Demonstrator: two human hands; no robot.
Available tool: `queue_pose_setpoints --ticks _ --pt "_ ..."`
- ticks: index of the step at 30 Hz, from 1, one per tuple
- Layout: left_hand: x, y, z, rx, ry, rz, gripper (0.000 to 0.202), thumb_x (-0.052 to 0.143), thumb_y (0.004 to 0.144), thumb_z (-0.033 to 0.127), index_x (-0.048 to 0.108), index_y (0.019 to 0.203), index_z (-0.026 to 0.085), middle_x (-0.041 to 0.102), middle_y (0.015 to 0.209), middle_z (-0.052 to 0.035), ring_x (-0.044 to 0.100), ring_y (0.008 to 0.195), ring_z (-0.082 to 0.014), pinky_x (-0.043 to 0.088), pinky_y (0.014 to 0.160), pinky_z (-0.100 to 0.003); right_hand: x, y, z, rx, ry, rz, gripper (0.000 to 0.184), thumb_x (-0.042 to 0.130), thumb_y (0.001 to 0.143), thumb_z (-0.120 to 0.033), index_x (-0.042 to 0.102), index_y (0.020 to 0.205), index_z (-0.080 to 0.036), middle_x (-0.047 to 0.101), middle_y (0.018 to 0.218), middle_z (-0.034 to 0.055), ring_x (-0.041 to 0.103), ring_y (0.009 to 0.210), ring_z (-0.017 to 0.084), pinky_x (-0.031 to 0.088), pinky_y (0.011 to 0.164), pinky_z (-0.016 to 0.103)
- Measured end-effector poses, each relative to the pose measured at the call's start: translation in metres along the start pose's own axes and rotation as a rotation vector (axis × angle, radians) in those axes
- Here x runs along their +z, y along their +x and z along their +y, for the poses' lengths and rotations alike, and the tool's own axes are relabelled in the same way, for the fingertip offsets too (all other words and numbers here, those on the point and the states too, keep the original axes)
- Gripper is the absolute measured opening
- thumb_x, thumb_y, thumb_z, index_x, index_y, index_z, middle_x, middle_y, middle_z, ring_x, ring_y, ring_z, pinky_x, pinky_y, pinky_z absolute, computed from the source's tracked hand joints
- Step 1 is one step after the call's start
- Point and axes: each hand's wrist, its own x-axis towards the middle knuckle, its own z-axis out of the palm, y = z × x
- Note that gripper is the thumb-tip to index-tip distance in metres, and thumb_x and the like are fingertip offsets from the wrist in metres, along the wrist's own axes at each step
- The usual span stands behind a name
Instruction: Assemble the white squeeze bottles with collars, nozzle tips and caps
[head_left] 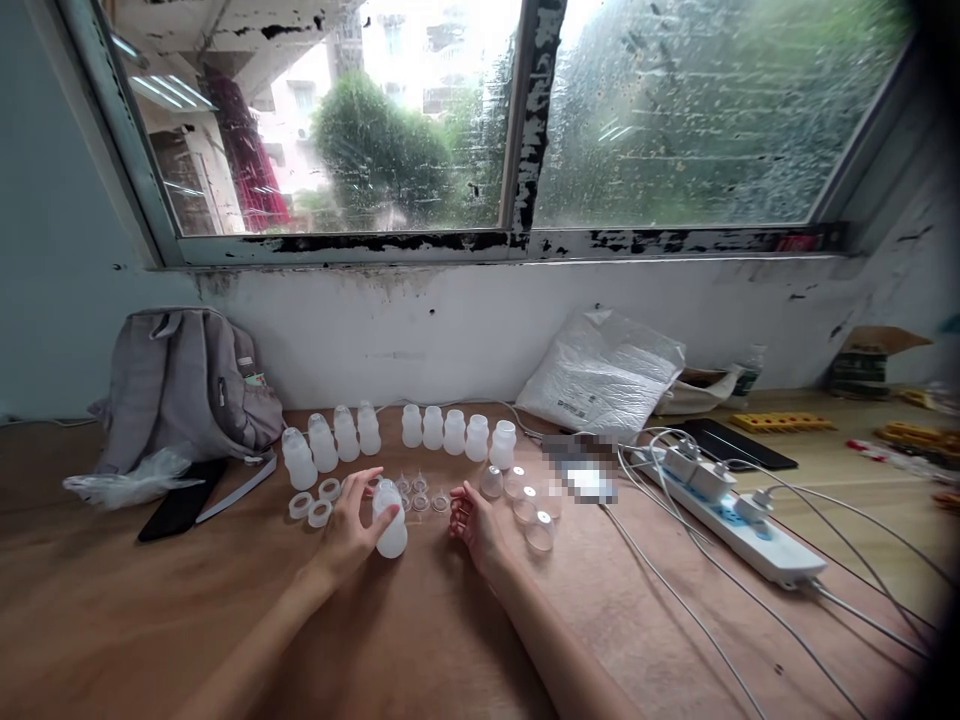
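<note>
My left hand [354, 515] curves round a frosted white baby bottle [391, 535], thumb and index finger on its upper part; the bottle has a clear cap on top. My right hand [474, 525] rests on the table, fingers loosely curled and slightly apart, with nothing visible in it. Between the hands lie several clear bottle nipples [420, 502]. To the left are several white collar rings [300, 505]. Clear dome caps [538, 532] lie just right of my right hand. Behind stand capped bottles [322, 443] on the left and open-topped bottles [454, 432] on the right.
A grey backpack [187, 385], a plastic bag [135, 478] and a black flat object [182, 500] lie left. On the right, a power strip [739, 530] trails white cables [667, 585]. A silvery mailer bag [600, 375] leans against the wall below the window.
</note>
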Motion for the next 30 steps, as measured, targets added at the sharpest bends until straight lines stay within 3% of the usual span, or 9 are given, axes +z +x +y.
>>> queue_pose_setpoints --ticks 4,7,12,14,17,20,24,30 --pt "-0.024 0.025 0.023 -0.044 0.128 -0.230 0.033 0.055 0.068 0.048 0.063 0.085 0.021 0.063 0.082 -0.0026 0.056 0.067 -0.0170 0.043 0.061 -0.026 0.000 0.001 0.000 0.020 -0.011 0.003 0.026 0.057 0.069 -0.042 0.054 0.068 -0.016 0.048 0.050 -0.0034 0.041 0.038 0.008 0.032 0.038 0.021" --pt "-0.035 0.046 0.032 -0.033 0.243 -0.305 0.036 0.051 0.069 0.051 0.065 0.078 0.020 0.064 0.071 -0.0017 0.056 0.062 -0.0166 0.041 0.057 -0.025 0.000 0.001 0.001 0.031 -0.022 0.002 0.026 0.057 0.069 -0.042 0.054 0.067 -0.017 0.048 0.050 -0.0036 0.041 0.038 0.008 0.032 0.037 0.021" --pt "-0.049 0.113 0.036 -0.028 0.418 -0.255 0.043 0.049 0.072 0.047 0.057 0.102 0.018 0.065 0.087 -0.0042 0.058 0.073 -0.0184 0.041 0.065 -0.026 -0.001 0.002 0.006 0.032 -0.056 -0.018 0.027 0.058 0.068 -0.043 0.054 0.067 -0.017 0.047 0.050 -0.0039 0.040 0.037 0.007 0.031 0.037 0.020" --pt "-0.051 0.144 0.034 -0.045 0.530 -0.293 0.043 0.046 0.075 0.047 0.055 0.104 0.018 0.065 0.087 -0.0045 0.058 0.079 -0.0193 0.041 0.066 -0.025 -0.001 0.002 0.009 0.021 -0.082 -0.034 0.028 0.057 0.068 -0.044 0.054 0.068 -0.016 0.047 0.051 -0.0039 0.039 0.037 0.007 0.031 0.036 0.020" --pt "-0.044 0.182 0.025 -0.039 0.570 -0.356 0.040 0.047 0.075 0.048 0.056 0.101 0.019 0.064 0.092 -0.0046 0.058 0.083 -0.0202 0.042 0.066 -0.024 -0.002 0.002 0.013 0.007 -0.114 -0.055 0.030 0.057 0.069 -0.045 0.054 0.069 -0.015 0.045 0.051 -0.0037 0.038 0.037 0.006 0.030 0.035 0.019" --pt "-0.031 0.204 0.008 -0.065 0.640 -0.376 0.040 0.048 0.077 0.046 0.054 0.104 0.017 0.063 0.092 -0.0070 0.057 0.090 -0.0232 0.043 0.075 -0.031 -0.001 0.002 0.015 -0.021 -0.141 -0.058 0.029 0.058 0.069 -0.044 0.054 0.070 -0.015 0.044 0.051 -0.0041 0.036 0.036 0.006 0.030 0.034 0.019" --pt "-0.012 0.212 -0.014 -0.109 0.715 -0.368 0.033 0.047 0.083 0.035 0.050 0.109 0.015 0.056 0.106 -0.0079 0.055 0.092 -0.0196 0.045 0.078 -0.039 0.002 0.000 0.015 -0.044 -0.183 -0.051 0.027 0.059 0.068 -0.043 0.054 0.069 -0.017 0.043 0.049 -0.0051 0.034 0.035 0.005 0.030 0.032 0.019" --pt "0.002 0.212 -0.034 -0.136 0.758 -0.366 0.031 0.049 0.084 0.030 0.049 0.110 0.015 0.053 0.110 -0.0076 0.055 0.093 -0.0186 0.047 0.077 -0.039 0.003 0.001 0.016 -0.046 -0.244 -0.030 0.027 0.059 0.067 -0.044 0.055 0.067 -0.018 0.046 0.049 -0.0047 0.035 0.034 0.006 0.030 0.032 0.019"
